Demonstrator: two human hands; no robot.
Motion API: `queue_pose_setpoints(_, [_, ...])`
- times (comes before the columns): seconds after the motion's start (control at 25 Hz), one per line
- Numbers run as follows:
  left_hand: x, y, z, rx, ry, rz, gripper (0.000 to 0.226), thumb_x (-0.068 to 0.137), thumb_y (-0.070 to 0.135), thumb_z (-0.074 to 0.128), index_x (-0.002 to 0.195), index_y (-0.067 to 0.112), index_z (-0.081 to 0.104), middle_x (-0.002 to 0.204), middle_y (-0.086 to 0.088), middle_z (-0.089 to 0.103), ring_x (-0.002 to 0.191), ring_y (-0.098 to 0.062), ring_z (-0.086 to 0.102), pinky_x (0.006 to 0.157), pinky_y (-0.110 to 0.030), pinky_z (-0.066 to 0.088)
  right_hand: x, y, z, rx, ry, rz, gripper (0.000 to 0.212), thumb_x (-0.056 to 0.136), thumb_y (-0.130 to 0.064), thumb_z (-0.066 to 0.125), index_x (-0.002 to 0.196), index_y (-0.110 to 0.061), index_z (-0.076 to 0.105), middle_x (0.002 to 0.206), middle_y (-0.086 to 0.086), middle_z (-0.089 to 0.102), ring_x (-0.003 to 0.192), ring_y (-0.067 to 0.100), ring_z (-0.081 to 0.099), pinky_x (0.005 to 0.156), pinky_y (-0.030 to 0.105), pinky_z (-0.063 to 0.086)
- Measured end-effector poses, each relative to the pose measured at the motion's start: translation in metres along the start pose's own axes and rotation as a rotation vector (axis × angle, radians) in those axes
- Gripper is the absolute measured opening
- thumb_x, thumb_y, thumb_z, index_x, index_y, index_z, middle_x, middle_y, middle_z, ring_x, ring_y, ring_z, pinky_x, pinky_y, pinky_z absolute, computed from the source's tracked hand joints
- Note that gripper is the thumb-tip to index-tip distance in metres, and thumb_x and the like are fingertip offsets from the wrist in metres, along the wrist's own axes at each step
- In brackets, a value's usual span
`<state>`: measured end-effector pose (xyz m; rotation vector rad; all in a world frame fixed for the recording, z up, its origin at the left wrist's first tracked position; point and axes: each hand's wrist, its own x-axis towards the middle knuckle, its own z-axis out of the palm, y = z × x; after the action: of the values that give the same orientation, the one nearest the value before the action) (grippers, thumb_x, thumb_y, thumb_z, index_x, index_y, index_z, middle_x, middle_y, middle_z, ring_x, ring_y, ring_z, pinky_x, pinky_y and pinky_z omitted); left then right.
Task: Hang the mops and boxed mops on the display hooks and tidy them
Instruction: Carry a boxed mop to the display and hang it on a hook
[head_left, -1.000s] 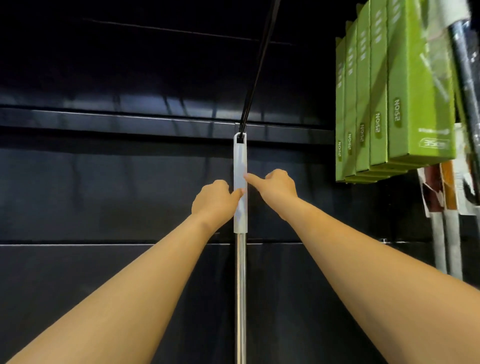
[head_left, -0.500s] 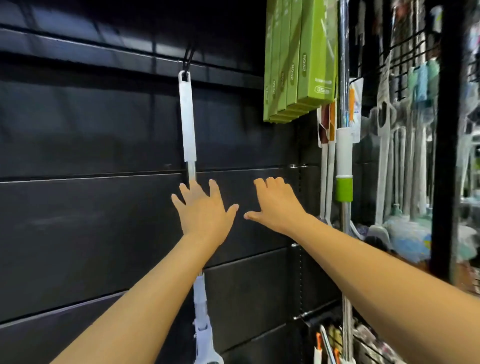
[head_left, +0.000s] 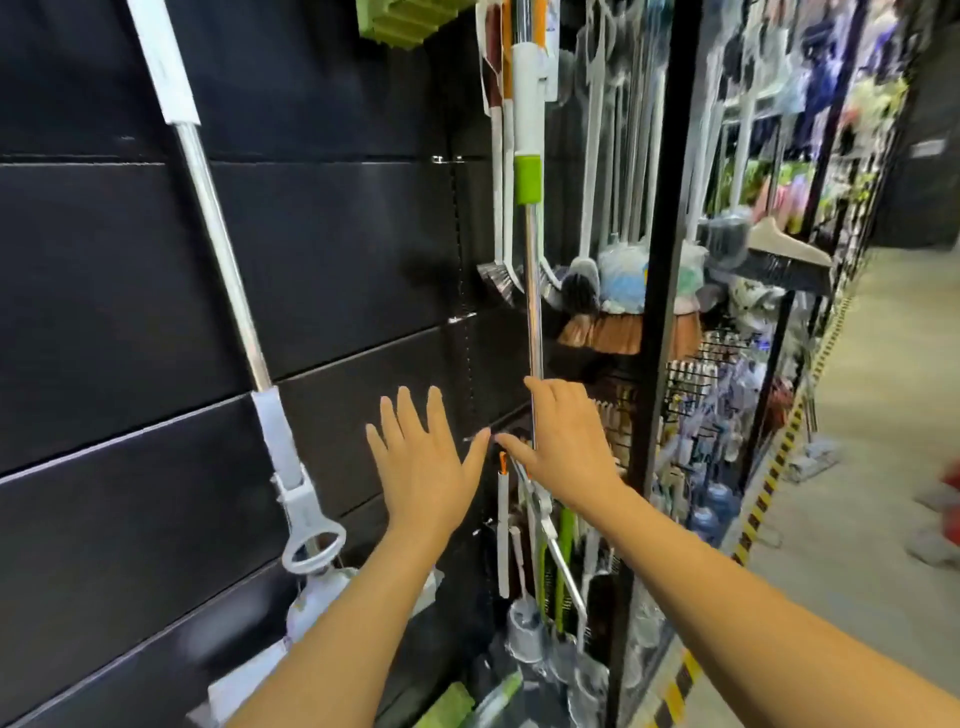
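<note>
Left hand (head_left: 421, 467): hovering flat in front of the black slatted wall panel (head_left: 104, 270), fingers straight and fanned out, holding nothing.
Right hand (head_left: 566, 441): sitting right at the chrome pole of the green-collared white-grip mop (head_left: 533, 312), fingers loosely bent, thumb sticking out, not wrapped round it (I'm not managing to tell if skin is actually touching metal).
Hung mop: the silver steel-pole mop with the long white plastic grip (head_left: 223, 249) is hanging against the panel on the left, slanting across my view, with its white ring-shaped plastic fitting (head_left: 313, 540) dangling low.
Boxed mops: the flat green cardboard boxes (head_left: 402, 23) are hanging up top, only their bottom ends showing.
Doing it well: I'm reckoning tidying is the step here. I'd be closing the fingers round the pole well below the green collar and steadying it plumb, not tugging against the hook.
Feel: the chrome is looking slick and round, so I'm betting on a full wrap over a pinch. The plastic grips are looking matte.
</note>
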<state>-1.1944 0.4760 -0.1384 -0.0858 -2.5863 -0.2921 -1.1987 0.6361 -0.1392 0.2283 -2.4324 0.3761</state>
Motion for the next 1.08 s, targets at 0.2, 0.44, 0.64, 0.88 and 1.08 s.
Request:
queue_pose_setpoints(0.2, [-0.074,0.033,0.063,-0.063,-0.123,0.113,0.08,0.089,0.064,0.025,0.141,0.007,0.046,0.147,-0.024,0.042,0.138,-0.043,0.035,0.109,-0.061,0.033,-0.107,0.054,0.035,0.024,-0.158,0.32,0.076,0.087,-0.057,0.059,0.141,-0.008,0.039,0.13,0.012,0.051,0.121,0.03,0.044,0.1,0.038,0.038])
queue_pose_setpoints(0.44, [-0.139,0.11,0.108,-0.118,-0.237,0.36,0.072,0.09,0.059,0.035,0.139,0.007,0.048,0.146,-0.025,0.042,0.138,-0.042,0.037,0.11,-0.058,0.034,-0.186,0.118,0.032,-0.01,-0.206,0.539,0.079,0.087,-0.06,0.056,0.144,-0.009,0.036,0.134,0.012,0.048,0.125,0.03,0.041,0.103,0.039,0.037])
queue_pose_setpoints(0.64, [-0.193,0.193,0.147,-0.066,-0.446,0.453,0.077,0.085,0.063,0.038,0.138,0.008,0.051,0.142,-0.026,0.047,0.133,-0.044,0.044,0.105,-0.058,0.038,-0.284,0.193,0.0,-0.105,-0.336,0.717,0.079,0.086,-0.062,0.055,0.142,-0.008,0.037,0.129,0.012,0.051,0.119,0.03,0.046,0.098,0.038,0.038])
queue_pose_setpoints(0.88, [-0.265,0.307,0.192,0.038,-0.699,0.603,0.082,0.093,0.065,0.033,0.155,0.015,0.013,0.161,-0.022,0.005,0.149,-0.038,0.002,0.118,-0.053,0.004,-0.406,0.282,-0.057,-0.171,-0.414,0.998,0.083,0.081,-0.063,0.062,0.14,-0.007,0.043,0.125,0.017,0.055,0.116,0.036,0.049,0.095,0.043,0.041])
queue_pose_setpoints(1.08, [-0.326,0.439,0.219,0.027,-0.829,0.814,0.081,0.095,0.064,0.029,0.155,0.016,0.007,0.161,-0.022,0.003,0.148,-0.039,0.003,0.119,-0.053,0.008,-0.489,0.359,-0.121,-0.228,-0.425,1.273,0.082,0.086,-0.065,0.053,0.144,-0.01,0.035,0.135,0.014,0.049,0.124,0.033,0.044,0.1,0.039,0.036])
